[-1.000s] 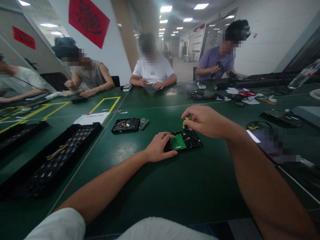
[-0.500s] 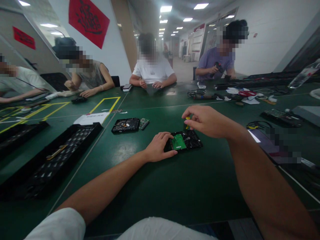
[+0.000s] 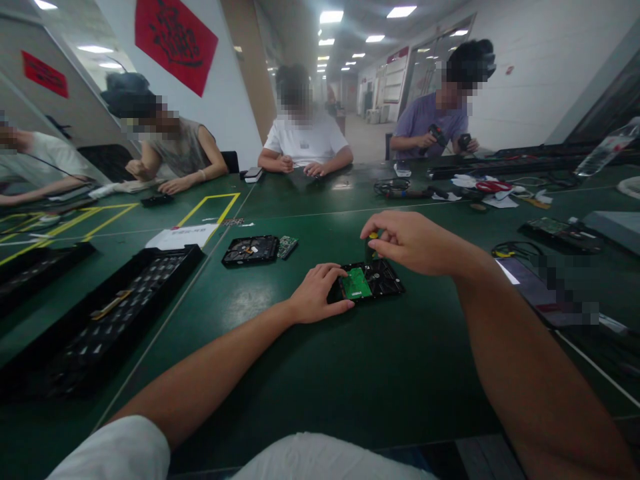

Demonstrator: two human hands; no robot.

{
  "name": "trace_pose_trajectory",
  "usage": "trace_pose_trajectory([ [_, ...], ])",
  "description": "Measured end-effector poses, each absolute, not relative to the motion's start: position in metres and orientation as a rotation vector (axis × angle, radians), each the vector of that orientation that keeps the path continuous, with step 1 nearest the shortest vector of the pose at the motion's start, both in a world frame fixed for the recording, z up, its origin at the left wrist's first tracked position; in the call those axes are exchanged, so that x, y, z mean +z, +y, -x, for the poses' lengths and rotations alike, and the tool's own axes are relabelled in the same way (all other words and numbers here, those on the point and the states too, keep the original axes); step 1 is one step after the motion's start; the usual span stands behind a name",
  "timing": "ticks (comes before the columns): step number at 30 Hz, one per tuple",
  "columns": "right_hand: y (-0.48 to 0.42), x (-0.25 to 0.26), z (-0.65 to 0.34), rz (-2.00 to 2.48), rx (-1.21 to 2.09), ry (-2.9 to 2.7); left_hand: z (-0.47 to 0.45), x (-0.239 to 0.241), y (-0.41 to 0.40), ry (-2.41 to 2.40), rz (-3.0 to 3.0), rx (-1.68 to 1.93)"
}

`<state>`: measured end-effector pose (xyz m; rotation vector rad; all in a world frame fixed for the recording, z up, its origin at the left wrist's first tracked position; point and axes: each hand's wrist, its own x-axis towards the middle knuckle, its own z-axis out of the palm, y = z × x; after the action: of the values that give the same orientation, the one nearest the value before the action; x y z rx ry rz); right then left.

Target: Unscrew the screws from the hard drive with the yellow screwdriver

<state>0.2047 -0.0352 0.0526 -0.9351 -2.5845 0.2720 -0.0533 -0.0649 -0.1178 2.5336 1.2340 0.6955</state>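
A black hard drive [image 3: 383, 278] with a green circuit board [image 3: 357, 284] on top lies on the green table [image 3: 300, 373] in front of me. My left hand [image 3: 316, 293] grips its left end, thumb below and fingers curled over the edge. My right hand [image 3: 413, 241] hovers above the drive's far side, fingers pinched on a small yellow-handled screwdriver [image 3: 373, 237] that stands upright on the drive.
A second opened hard drive [image 3: 250, 250] with a loose small board [image 3: 287, 247] lies further left. A long black tray [image 3: 107, 310] sits at the left. Cables and tools [image 3: 520, 250] lie at the right. Several people work along the far side.
My right hand's fingers have turned slightly round the yellow screwdriver handle, hiding more of it. My left hand and the drive have stayed put.
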Motion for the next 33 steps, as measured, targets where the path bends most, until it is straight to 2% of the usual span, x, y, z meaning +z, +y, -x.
trace_pose_trajectory([
  [23, -0.0326, 0.049, -0.2074, 0.971, 0.295, -2.541, 0.0527, -0.1178, -0.0649, 1.235, -2.557, 0.69],
  [33, -0.0321, 0.0497, -0.2063, 1.029, 0.198, -2.547, 0.0527, -0.119, -0.065, 1.242, -2.544, 0.684],
])
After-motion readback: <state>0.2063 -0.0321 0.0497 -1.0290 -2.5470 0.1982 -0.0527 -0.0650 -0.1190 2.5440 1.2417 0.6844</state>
